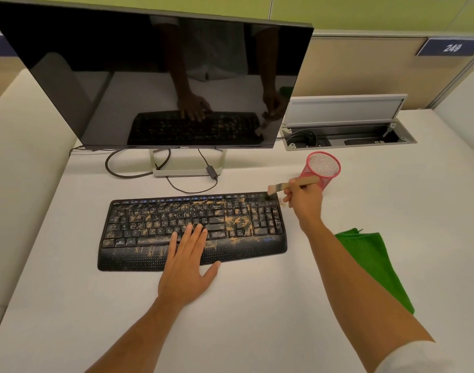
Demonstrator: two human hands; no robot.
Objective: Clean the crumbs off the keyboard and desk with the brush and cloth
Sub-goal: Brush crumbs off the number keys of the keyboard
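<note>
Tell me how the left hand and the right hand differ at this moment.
The left hand lies flat with straight fingers on the keyboard; the right hand is curled round the brush. The left hand rests near the keyboard's middle and front edge; the right hand is at its far right corner, bristles on the top corner keys. The left hand holds nothing; the right hand holds a tool. Both are bare.

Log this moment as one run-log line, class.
left hand flat on keyboard | right hand holds brush at top-right keys | crumbs remain | cloth unused
</note>
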